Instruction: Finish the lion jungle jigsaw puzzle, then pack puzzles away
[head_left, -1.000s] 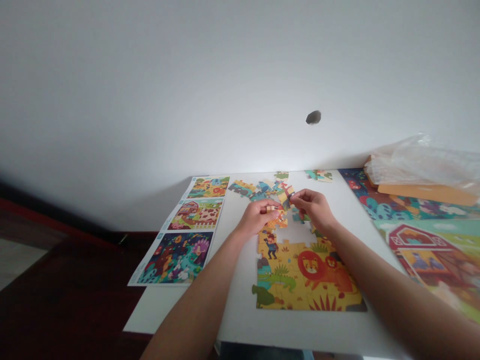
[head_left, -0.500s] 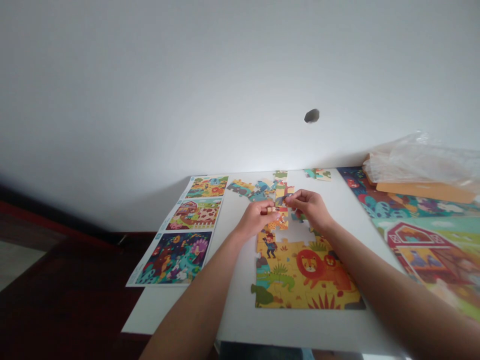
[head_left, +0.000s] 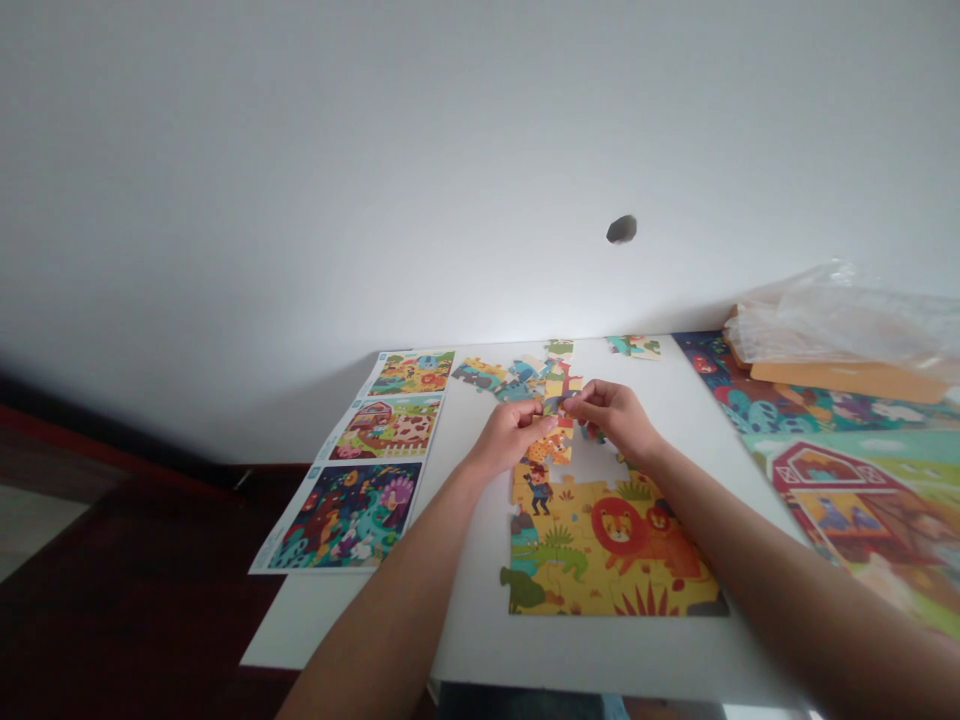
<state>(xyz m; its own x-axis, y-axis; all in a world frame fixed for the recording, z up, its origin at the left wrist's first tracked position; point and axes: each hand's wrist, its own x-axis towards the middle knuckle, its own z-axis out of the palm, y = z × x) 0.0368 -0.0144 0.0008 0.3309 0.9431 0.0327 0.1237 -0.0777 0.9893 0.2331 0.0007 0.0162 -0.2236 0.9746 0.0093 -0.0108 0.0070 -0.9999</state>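
Both my hands meet over the far part of a jigsaw puzzle [head_left: 570,550] that shows lions and a crocodile on yellow ground. My left hand [head_left: 514,435] is closed, thumb against fingers, at the left edge of a small puzzle piece [head_left: 553,405]. From the other side my right hand [head_left: 611,412] pinches the same piece. Just below the fingers lies a joined section with a spotted leopard [head_left: 549,448]. Past the hands are loose joined pieces with blue and yellow print [head_left: 481,375] and a giraffe strip [head_left: 562,375].
A reference sheet [head_left: 319,462] with three pictures lies on the left of the white table [head_left: 480,640]. To the right are a finished farm puzzle [head_left: 832,505], a dark forest puzzle [head_left: 750,405], and an orange box [head_left: 847,383] under clear plastic [head_left: 825,320]. A wall stands behind.
My right hand has shifted slightly left, bringing the piece closer to my left hand's fingers. The puzzle on the table looks the same.
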